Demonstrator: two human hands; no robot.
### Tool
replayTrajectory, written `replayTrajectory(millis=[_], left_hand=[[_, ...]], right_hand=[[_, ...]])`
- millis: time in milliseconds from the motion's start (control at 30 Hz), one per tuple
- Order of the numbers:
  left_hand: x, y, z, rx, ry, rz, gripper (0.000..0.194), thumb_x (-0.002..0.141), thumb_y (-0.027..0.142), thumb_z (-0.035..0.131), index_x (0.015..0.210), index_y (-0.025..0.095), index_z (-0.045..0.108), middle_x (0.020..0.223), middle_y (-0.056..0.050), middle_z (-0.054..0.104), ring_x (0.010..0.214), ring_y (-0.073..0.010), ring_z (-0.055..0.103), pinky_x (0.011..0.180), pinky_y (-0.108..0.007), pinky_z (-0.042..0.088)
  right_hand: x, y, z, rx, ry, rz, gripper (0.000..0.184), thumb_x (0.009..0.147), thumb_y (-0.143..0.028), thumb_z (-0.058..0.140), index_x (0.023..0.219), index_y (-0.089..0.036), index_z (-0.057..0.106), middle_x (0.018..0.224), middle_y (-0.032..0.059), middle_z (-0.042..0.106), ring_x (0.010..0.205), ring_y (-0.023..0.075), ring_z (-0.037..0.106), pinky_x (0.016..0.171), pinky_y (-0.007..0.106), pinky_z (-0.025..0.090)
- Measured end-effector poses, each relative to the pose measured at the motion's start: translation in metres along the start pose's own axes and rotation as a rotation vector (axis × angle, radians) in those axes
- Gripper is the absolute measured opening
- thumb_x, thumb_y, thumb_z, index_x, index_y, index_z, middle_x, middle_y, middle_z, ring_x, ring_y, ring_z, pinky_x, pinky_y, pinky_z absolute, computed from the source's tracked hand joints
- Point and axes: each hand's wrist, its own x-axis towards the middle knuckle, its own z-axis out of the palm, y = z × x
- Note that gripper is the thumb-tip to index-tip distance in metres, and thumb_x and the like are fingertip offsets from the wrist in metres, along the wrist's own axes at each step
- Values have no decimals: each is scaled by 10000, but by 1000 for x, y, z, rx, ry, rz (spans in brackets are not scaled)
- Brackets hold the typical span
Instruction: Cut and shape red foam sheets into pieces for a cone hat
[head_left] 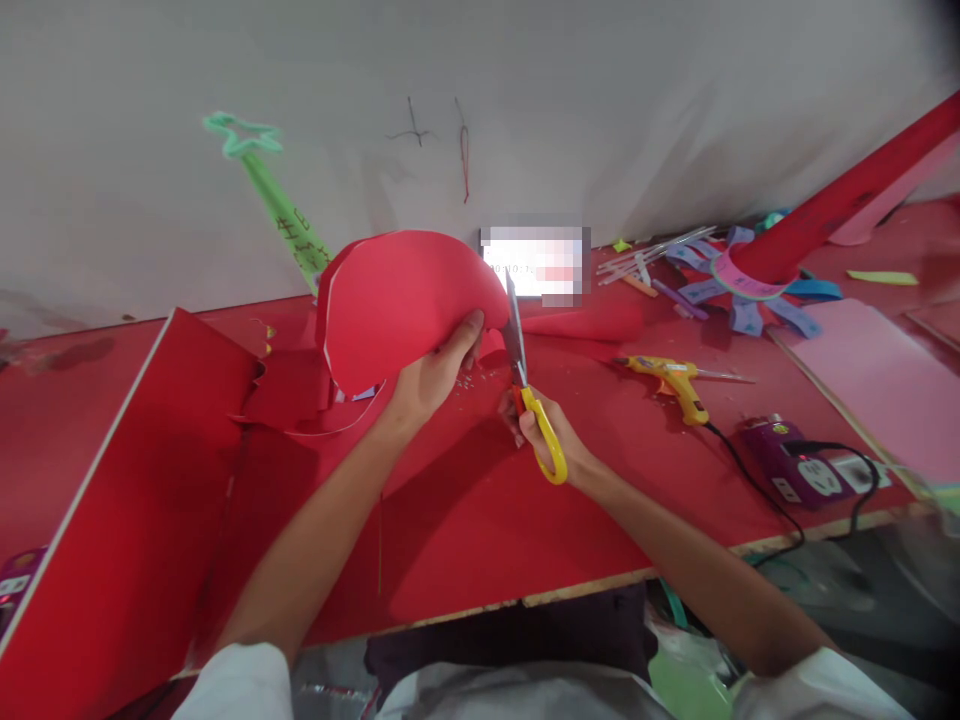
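My left hand grips a curved sheet of red paper by its lower right edge, thumb on top, holding it above the table. In my right hand is a pair of scissors with yellow and red handles. Their blades point up and lie right at the paper's right edge. Whether they cut into the paper I cannot tell. A second layer of red paper shows behind the left edge of the sheet. Small scraps lie on the table just beyond my hands.
A yellow glue gun lies to the right, its cord near a purple power socket. A red board stands at the left. Behind are a lit screen, a green cone and a red cone. Pink sheets lie far right.
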Motion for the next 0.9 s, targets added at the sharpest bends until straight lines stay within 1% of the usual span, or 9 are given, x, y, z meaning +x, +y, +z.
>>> replayTrajectory(millis=[67,167,333,467,633,767,900], left_hand=[[-1,2,1,-11,-12,-2,658,1011,683,615,533,245,503,563,-12,506,541,-168,497,717,-396,518],[-2,3,3,-19,-34,-8,668,1022,685,594,531,245,493,558,-14,495,539,-169,484,692,-395,502],[-3,1,5,-46,-17,-19,657,1024,670,611,545,236,495,571,-13,491,550,-161,472,699,-389,485],[-3,2,6,-60,-19,-10,660,1036,649,603,541,233,473,566,-8,466,543,-155,452,693,-389,474],[-4,3,6,-74,2,-17,655,1023,646,625,533,236,483,565,-10,471,543,-157,454,687,-390,477],[-4,1,6,-69,11,-12,645,1020,640,635,538,238,487,562,-5,477,544,-155,460,698,-393,482],[-3,-1,7,-77,55,-15,627,1009,612,661,536,238,490,556,4,492,535,-150,493,686,-378,502]], right_hand=[[-1,1,0,9,-10,13,788,849,-1013,444,928,-235,542,726,-42,480,588,131,429,554,305,371],[-2,0,0,3,-9,12,783,850,-1013,446,916,-238,535,714,-43,479,580,129,431,546,303,365],[-1,-7,0,3,7,28,794,821,-1021,491,888,-232,542,723,-39,490,572,121,434,540,301,379],[-1,-8,0,14,25,43,785,811,-1016,522,860,-233,535,717,-38,480,579,120,424,531,293,374],[-2,-6,-2,-4,23,46,784,826,-1013,504,862,-231,551,716,-31,488,588,124,428,529,287,376],[-1,-6,-2,-6,28,67,786,809,-1024,513,833,-238,540,699,-31,467,574,126,412,501,284,356],[-2,-6,-1,12,27,70,771,816,-1011,531,822,-239,534,680,-38,449,554,121,398,485,282,348]])
